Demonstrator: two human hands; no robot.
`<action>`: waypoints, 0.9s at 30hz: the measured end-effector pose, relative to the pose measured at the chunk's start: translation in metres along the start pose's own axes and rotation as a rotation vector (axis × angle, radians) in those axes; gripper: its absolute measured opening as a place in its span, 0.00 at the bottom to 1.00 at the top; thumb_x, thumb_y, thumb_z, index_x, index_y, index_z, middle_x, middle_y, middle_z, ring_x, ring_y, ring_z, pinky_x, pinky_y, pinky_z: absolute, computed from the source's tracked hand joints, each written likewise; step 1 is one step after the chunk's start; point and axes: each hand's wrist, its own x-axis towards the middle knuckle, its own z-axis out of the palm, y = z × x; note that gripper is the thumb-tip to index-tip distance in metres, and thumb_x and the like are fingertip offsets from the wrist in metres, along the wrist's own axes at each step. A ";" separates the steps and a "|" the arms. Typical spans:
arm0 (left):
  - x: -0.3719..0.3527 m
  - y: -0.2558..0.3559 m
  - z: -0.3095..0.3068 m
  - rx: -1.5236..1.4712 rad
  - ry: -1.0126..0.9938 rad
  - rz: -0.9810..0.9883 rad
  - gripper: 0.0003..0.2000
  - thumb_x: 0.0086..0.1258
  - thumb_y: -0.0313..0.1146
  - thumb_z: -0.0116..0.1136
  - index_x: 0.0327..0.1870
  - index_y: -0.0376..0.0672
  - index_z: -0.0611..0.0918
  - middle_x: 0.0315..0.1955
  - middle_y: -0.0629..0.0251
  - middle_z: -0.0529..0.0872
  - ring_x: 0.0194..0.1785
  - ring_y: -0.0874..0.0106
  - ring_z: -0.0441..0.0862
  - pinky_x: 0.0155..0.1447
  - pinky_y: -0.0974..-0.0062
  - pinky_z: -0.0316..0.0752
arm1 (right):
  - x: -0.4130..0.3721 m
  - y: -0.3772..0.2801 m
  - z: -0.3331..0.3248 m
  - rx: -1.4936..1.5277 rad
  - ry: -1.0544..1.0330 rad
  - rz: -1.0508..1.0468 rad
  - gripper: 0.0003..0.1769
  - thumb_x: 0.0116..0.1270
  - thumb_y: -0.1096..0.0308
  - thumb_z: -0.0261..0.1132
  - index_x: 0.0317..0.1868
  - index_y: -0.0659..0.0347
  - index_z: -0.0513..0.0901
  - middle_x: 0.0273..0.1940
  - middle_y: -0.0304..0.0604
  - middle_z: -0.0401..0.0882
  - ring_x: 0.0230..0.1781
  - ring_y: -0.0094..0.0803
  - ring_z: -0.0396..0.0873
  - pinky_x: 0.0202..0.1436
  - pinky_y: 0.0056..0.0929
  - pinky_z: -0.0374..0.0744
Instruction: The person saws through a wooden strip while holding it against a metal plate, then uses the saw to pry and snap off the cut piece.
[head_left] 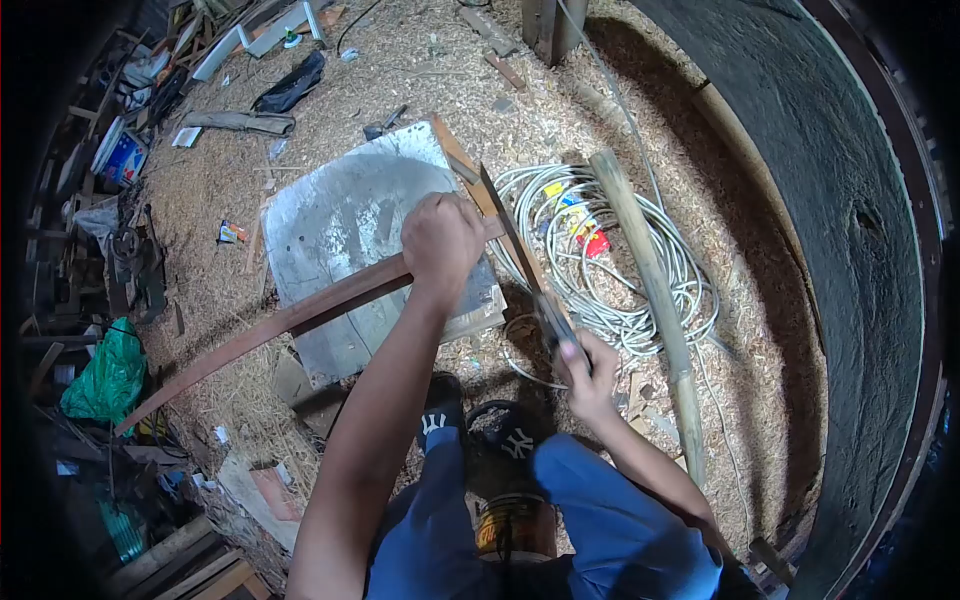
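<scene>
My left hand (443, 240) is gripping, tightly closed, a long reddish-brown wooden strip (340, 292) (over a grey-white square board (345, 215)); my right hand (588, 375) is clenching a dark-bladed handsaw (550, 318).

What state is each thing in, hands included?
Left hand: grip closed on the strip
Right hand: grip closed on the saw handle
Wood strip: held, lying across the panel
Saw: held, blade by the strip's end
Panel: stained, patchy
Cable: loosely coiled
Pole: lying across the cable
Green bag: crumpled
</scene>
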 end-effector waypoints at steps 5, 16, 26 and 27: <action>0.000 0.000 -0.006 0.021 -0.046 -0.040 0.13 0.70 0.33 0.57 0.29 0.37 0.88 0.32 0.52 0.89 0.38 0.53 0.87 0.48 0.56 0.81 | -0.009 0.010 0.002 -0.011 0.007 -0.078 0.23 0.79 0.62 0.60 0.23 0.61 0.67 0.19 0.33 0.61 0.21 0.22 0.58 0.26 0.30 0.58; 0.001 0.001 -0.005 0.042 -0.035 -0.053 0.12 0.69 0.34 0.57 0.29 0.37 0.89 0.33 0.52 0.89 0.39 0.54 0.88 0.49 0.57 0.82 | -0.028 0.018 -0.009 0.054 0.010 0.002 0.21 0.76 0.62 0.61 0.23 0.60 0.70 0.20 0.33 0.66 0.21 0.20 0.61 0.25 0.28 0.61; -0.001 0.001 -0.002 0.062 -0.005 0.019 0.12 0.69 0.34 0.57 0.29 0.39 0.89 0.33 0.53 0.89 0.37 0.53 0.88 0.47 0.58 0.82 | -0.008 0.022 0.002 -0.010 0.027 -0.001 0.24 0.78 0.58 0.60 0.25 0.62 0.71 0.20 0.34 0.63 0.24 0.21 0.62 0.28 0.30 0.60; -0.002 0.002 -0.001 0.071 -0.022 -0.021 0.12 0.69 0.34 0.57 0.29 0.39 0.89 0.32 0.53 0.89 0.38 0.54 0.88 0.47 0.58 0.82 | -0.008 0.024 0.000 -0.008 0.029 -0.001 0.24 0.78 0.58 0.60 0.25 0.62 0.71 0.20 0.34 0.63 0.24 0.21 0.62 0.28 0.30 0.60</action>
